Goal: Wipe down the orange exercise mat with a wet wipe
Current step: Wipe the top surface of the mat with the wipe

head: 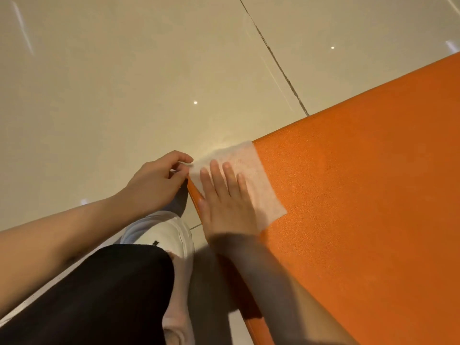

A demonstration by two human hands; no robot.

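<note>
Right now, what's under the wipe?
The mat's near corner lies under the wipe, whose far edge hangs over onto the floor. The right hand presses flat on top; the left hand pinches its corner. The mat surface beneath is hidden.

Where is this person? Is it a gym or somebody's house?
Indoors for sure, maybe a gym or a home workout spot; I can't tell which. The floor is big shiny cream tiles reflecting ceiling lights, and an orange exercise mat lies on it, with a wet wipe spread over its corner.
</note>
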